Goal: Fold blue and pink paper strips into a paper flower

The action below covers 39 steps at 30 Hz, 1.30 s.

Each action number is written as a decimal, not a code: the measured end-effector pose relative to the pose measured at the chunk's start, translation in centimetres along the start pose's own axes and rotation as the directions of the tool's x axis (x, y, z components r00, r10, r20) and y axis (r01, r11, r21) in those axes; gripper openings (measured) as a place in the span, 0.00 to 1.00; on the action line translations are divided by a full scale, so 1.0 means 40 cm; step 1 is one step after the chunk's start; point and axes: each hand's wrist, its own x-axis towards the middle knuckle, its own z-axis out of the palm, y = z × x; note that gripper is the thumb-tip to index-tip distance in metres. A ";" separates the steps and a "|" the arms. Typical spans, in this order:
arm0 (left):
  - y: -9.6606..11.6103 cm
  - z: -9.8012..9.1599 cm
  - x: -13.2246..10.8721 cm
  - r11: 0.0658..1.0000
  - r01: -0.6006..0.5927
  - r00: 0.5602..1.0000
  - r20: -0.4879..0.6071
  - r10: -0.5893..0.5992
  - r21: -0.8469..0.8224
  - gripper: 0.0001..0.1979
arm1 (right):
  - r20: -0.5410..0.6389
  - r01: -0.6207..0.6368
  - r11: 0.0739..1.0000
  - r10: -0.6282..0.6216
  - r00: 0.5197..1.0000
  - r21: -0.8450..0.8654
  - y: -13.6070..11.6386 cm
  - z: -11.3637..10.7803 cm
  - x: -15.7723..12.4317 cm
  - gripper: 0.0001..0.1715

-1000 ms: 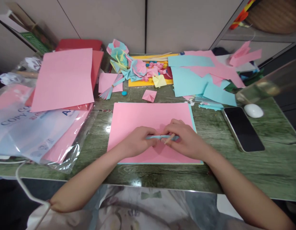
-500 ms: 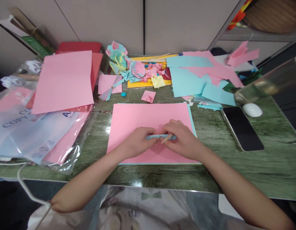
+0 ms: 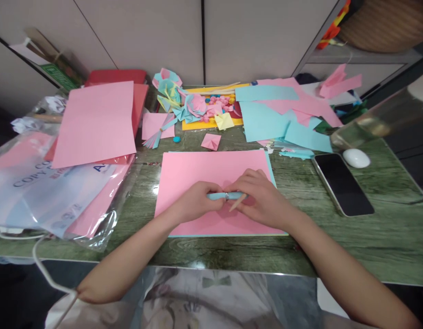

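Observation:
Both hands meet over a stack of pink paper [image 3: 194, 167], with a blue sheet's edge showing beneath. My left hand [image 3: 199, 201] pinches the left end of a narrow folded blue paper strip [image 3: 216, 196]. Around the strip's middle is a thin shiny band [image 3: 227, 196], perhaps wire or thread. My right hand [image 3: 261, 196] is closed on the strip's right part and also holds a pale wooden stick [image 3: 238, 203], which points down and left across the strip. Some fingertips are hidden behind the strip. A folded pink paper square [image 3: 211, 142] lies just beyond the stack.
Left, a plastic paper bag [image 3: 60, 187] lies beside pink sheets [image 3: 95, 123]. Paper flowers [image 3: 168, 89] and a yellow tray [image 3: 189, 126] of small balls stand behind. Blue sheets [image 3: 262, 121], a phone [image 3: 343, 185], a white mouse [image 3: 356, 158] and a clear bottle [image 3: 379, 114] are right.
My right fingers have shifted along the strip, and more of its blue middle and shiny band shows. The wooden stick has tilted and sits slightly lower. The camera view has shifted slightly.

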 end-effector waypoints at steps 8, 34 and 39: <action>0.003 0.010 -0.002 0.999 -0.032 0.995 -0.094 0.034 0.031 0.06 | -0.081 0.109 0.992 -0.114 0.990 -0.062 0.011 0.007 -0.004 0.11; 0.006 -0.016 -0.011 0.983 -0.185 0.981 -0.066 0.185 -0.002 0.06 | -0.220 0.171 0.954 -0.226 0.949 -0.245 0.017 0.002 -0.005 0.12; 0.009 -0.012 -0.019 0.898 -0.329 0.843 -0.338 0.419 0.292 0.10 | -0.335 0.007 0.990 -0.055 0.941 -0.142 0.029 -0.030 -0.010 0.18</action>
